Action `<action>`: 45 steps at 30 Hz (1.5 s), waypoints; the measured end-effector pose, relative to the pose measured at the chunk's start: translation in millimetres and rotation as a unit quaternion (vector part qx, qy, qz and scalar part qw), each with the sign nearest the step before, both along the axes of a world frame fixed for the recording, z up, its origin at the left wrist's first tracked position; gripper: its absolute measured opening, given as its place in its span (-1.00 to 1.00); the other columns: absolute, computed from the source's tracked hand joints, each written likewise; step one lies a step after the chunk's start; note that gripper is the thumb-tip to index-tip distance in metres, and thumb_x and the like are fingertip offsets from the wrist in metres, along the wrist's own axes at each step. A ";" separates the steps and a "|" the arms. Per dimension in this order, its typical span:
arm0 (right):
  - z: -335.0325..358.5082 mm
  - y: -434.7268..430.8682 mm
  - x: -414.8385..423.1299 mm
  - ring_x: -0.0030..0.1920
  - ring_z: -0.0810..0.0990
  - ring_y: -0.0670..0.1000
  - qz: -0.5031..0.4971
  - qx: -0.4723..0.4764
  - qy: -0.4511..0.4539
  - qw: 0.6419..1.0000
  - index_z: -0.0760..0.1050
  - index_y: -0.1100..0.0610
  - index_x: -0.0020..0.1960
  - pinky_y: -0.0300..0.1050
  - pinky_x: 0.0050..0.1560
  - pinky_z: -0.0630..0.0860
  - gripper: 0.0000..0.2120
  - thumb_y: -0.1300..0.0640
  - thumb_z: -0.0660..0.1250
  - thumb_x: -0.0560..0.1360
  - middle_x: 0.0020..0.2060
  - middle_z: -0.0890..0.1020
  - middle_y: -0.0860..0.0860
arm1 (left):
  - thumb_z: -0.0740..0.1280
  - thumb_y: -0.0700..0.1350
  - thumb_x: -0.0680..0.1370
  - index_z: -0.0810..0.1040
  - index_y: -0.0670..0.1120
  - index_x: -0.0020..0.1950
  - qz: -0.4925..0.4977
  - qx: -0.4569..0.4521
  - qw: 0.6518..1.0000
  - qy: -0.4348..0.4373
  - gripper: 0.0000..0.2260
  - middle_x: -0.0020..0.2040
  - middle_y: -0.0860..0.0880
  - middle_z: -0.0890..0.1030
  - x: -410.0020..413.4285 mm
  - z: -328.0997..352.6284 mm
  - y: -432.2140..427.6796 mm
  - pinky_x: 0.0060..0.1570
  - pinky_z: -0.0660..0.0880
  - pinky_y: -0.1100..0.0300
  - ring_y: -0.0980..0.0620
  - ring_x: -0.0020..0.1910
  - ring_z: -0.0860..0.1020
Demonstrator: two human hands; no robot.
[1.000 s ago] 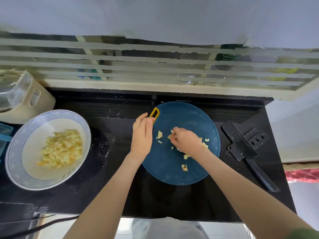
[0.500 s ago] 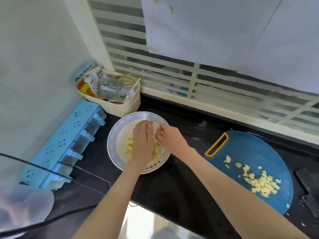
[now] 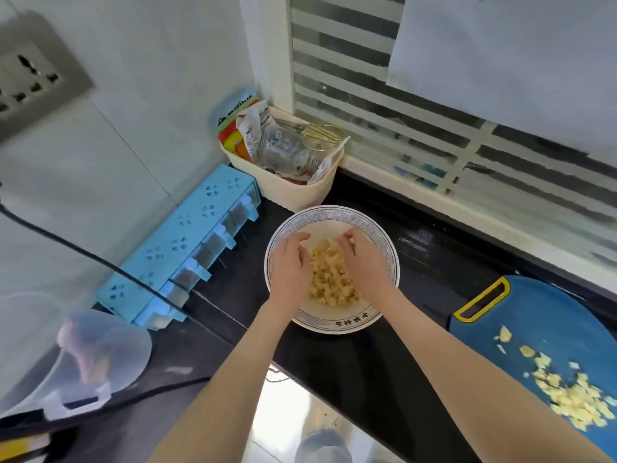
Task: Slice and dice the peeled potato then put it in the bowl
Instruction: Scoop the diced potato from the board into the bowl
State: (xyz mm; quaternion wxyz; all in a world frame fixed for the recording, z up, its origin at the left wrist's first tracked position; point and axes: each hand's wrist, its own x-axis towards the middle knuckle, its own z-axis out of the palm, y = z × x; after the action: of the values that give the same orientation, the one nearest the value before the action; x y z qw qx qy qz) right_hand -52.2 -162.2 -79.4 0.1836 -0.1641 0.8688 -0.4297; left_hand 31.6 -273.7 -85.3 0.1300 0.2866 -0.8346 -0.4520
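Moved: left hand [image 3: 289, 264] and right hand [image 3: 364, 262] have parted over the bowl [image 3: 337, 324], baring the diced potato [image 3: 330, 279] between them.
Room: basket [image 3: 293, 192] crowds the rim at 12 o'clock; bench [image 3: 334, 365] open at 6.
Hands: both loosely cupped, fingertips touching dice.
Elsewhere: loose dice [image 3: 574, 399] on the board [image 3: 551, 312], 4 o'clock.

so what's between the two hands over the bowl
A heap of diced potato in the bowl, between the left hand and right hand; head view.
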 end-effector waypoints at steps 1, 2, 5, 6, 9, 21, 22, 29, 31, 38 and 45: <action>0.3 -0.3 0.3 -0.17 0.56 -0.01 -0.011 -0.008 -0.015 1.000 0.43 0.13 0.06 -0.10 -0.13 0.44 -0.76 -0.03 0.15 0.63 -0.15 0.61 -0.01 | 0.08 -0.26 0.64 0.46 -0.09 0.29 -0.003 0.009 1.000 -0.006 -0.72 0.28 0.00 0.48 -1.6 0.6 1.7 0.18 0.21 0.39 0.09 0.28 0.39; 0.4 0.4 1.4 -0.19 0.55 -0.02 -0.016 -0.018 -0.027 0.999 0.43 0.14 0.03 -0.07 -0.12 0.45 -0.72 -0.08 0.15 0.62 -0.18 0.60 -0.03 | 0.08 -0.26 0.64 0.45 -0.09 0.30 -0.006 0.016 1.000 -0.009 -0.71 0.28 0.00 0.48 -3.3 0.6 3.2 0.19 0.21 0.38 0.09 0.29 0.39; 0.7 7.5 2.1 -0.20 0.48 -0.06 0.000 -0.070 -0.076 0.995 0.40 0.12 -0.05 -0.03 -0.04 0.43 -0.69 -0.11 0.09 0.63 -0.23 0.52 -0.06 | 0.08 -0.25 0.64 0.45 -0.08 0.29 -0.014 0.008 1.000 -0.006 -0.72 0.28 0.01 0.48 -9.1 1.9 10.2 0.24 0.25 0.32 0.09 0.29 0.39; 0.7 8.6 2.0 -0.13 0.48 -0.08 0.022 -0.094 -0.101 0.990 0.41 0.09 -0.01 -0.05 0.01 0.42 -0.73 -0.09 0.08 0.64 -0.16 0.52 -0.07 | 0.08 -0.25 0.64 0.45 -0.07 0.29 -0.016 0.005 1.000 -0.004 -0.72 0.27 0.01 0.47 -10.3 2.2 11.7 0.24 0.25 0.31 0.10 0.28 0.38; -5.4 15.8 -2.6 0.19 0.39 -0.06 0.077 -0.086 -0.117 0.986 0.42 -0.02 0.25 -0.10 0.24 0.30 -0.70 -0.08 0.09 0.60 0.13 0.46 -0.06 | 0.08 -0.27 0.63 0.44 -0.02 0.27 -0.036 0.003 0.999 0.008 -0.71 0.26 0.04 0.46 -17.6 6.2 23.6 0.24 0.26 0.30 0.11 0.26 0.37; 6.2 160.4 -20.6 0.11 0.40 -0.08 -0.132 -0.182 -0.078 0.971 0.34 -0.02 0.35 -0.17 0.18 0.32 -0.69 0.07 0.15 0.61 -0.02 0.46 -0.10 | 0.11 -0.35 0.58 0.42 -0.07 0.39 -0.175 -0.065 0.980 0.074 -0.59 0.52 0.00 0.25 -60.4 23.8 147.0 0.26 0.10 0.53 0.07 0.41 0.27; 4.6 185.5 -20.4 0.10 0.40 -0.12 -0.164 -0.167 -0.062 0.970 0.34 0.03 0.39 -0.17 0.18 0.31 -0.68 0.12 0.14 0.63 0.00 0.47 -0.10 | 0.12 -0.35 0.58 0.43 -0.08 0.37 -0.205 -0.064 0.973 0.081 -0.60 0.51 -0.02 0.26 -63.3 21.1 162.2 0.25 0.09 0.56 0.05 0.39 0.30; -58.7 369.5 20.8 0.42 0.26 0.14 -0.362 0.217 -0.006 0.906 0.08 0.09 0.55 0.12 0.39 0.14 -0.47 -0.05 0.06 0.64 0.41 0.35 0.12 | 0.09 -0.27 0.64 0.29 -0.05 0.49 -0.392 0.034 0.918 -0.048 -0.59 0.56 -0.01 0.13 -72.9 -20.7 272.8 0.30 0.12 0.39 0.03 0.51 0.16; -73.4 383.2 33.3 0.51 0.10 0.12 -0.357 0.262 -0.017 0.896 0.03 0.08 0.57 0.14 0.47 0.01 -0.44 -0.11 -0.01 0.64 0.51 0.20 0.10 | 0.09 -0.28 0.64 0.25 -0.07 0.50 -0.394 0.021 0.914 -0.090 -0.58 0.53 -0.06 0.18 -72.7 -34.4 289.7 0.29 0.14 0.38 -0.01 0.49 0.19; -86.2 364.8 48.3 0.55 -0.06 0.04 -0.218 0.164 0.052 0.961 0.01 0.07 0.57 -0.07 0.51 -0.10 -0.20 -0.37 -0.06 0.48 0.54 0.10 0.05 | 0.15 -0.28 0.60 0.40 -0.19 0.28 -0.342 -0.053 0.922 -0.176 -0.75 0.20 -0.16 0.42 -81.6 -48.9 321.6 0.06 0.37 0.17 -0.08 0.11 0.46; -95.0 345.8 31.1 0.53 0.08 0.09 -0.028 0.190 0.161 0.968 0.01 0.02 0.57 -0.01 0.50 -0.02 -0.19 -0.26 0.27 0.48 0.52 0.19 0.04 | 0.12 -0.26 0.60 0.48 -0.17 0.20 -0.374 -0.060 0.902 -0.205 -0.77 0.13 -0.12 0.54 -91.3 -46.5 324.9 0.06 0.43 0.15 -0.07 0.13 0.50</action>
State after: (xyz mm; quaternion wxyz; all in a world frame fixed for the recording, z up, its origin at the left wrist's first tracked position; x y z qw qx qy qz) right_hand -21.2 183.6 -174.4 0.0570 -0.1689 0.9568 -0.2297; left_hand -59.7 51.3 -131.8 -0.2061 0.0314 -0.9142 -0.3475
